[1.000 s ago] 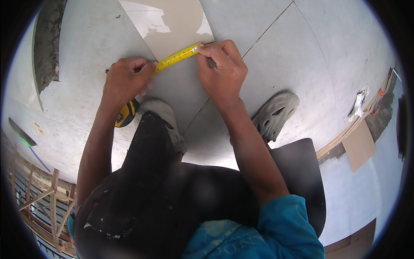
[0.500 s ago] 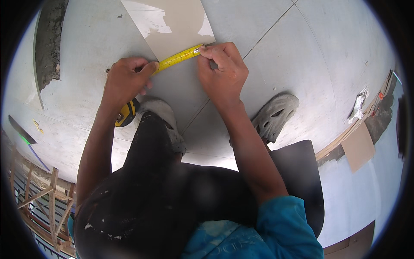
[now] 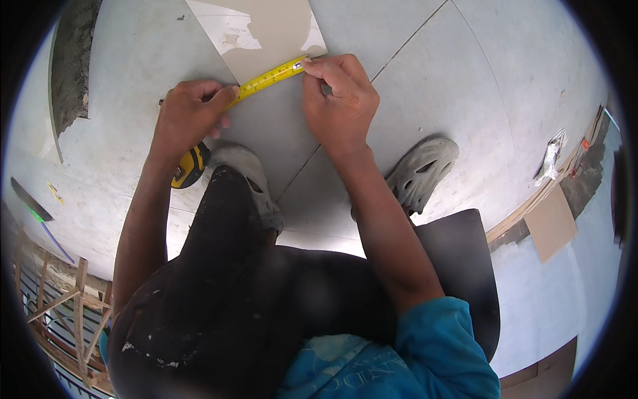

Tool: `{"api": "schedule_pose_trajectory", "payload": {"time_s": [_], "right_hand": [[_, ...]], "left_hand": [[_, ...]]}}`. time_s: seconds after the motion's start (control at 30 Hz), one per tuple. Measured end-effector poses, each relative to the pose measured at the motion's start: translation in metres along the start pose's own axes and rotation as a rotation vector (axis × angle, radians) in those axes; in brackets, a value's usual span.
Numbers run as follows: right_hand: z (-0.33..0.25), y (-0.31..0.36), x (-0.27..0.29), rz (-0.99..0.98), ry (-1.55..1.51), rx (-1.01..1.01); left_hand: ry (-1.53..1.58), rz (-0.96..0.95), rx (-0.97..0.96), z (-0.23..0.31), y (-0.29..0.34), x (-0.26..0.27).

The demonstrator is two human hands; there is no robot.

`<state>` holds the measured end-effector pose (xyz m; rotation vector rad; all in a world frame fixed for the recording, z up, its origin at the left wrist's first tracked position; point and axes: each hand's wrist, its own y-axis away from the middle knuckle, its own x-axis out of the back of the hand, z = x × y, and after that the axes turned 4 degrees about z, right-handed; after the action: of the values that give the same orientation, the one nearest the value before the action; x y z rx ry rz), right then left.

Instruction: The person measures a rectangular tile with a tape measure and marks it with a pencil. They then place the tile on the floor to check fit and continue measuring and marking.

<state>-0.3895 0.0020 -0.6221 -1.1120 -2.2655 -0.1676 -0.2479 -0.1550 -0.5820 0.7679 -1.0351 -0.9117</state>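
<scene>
A yellow tape measure blade stretches along the near edge of a beige tile. My left hand pinches the blade between thumb and fingers at the tile's left corner. With thumb and forefinger, my right hand grips the metal-hooked end of the blade near the tile's right corner. The black and yellow tape case sits below my left wrist, beside my left shoe, partly hidden by the forearm. White patches mark the upper face of the tile.
My grey clogs stand on the grey tiled floor. A long blade with a green and blue handle lies at far left, near a wooden frame. Another beige piece and a crumpled silvery wrapper are at right.
Both hands and the tape sit slightly higher and further left in the picture, as the whole view has shifted a little. The grip on the tape looks the same.
</scene>
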Motion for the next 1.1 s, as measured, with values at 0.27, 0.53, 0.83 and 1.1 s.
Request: {"api": "schedule_pose_trajectory", "payload": {"time_s": [0.27,0.53,0.83,1.1], "right_hand": [[0.0,0.001,-0.001,-0.011,-0.001,-0.008],[-0.001,-0.005,-0.006,-0.009,0.002,0.006],[-0.004,0.009,0.014,-0.08,-0.014,-0.073],[-0.008,0.017,0.011,-0.05,-0.098,0.058]], "left_hand": [[0.013,-0.024,0.015,-0.001,0.002,-0.004],[0.02,0.005,-0.003,0.0,0.002,0.002],[0.103,-0.274,0.004,-0.008,0.021,0.014],[0.25,-0.381,0.006,-0.035,0.034,0.008]]}}
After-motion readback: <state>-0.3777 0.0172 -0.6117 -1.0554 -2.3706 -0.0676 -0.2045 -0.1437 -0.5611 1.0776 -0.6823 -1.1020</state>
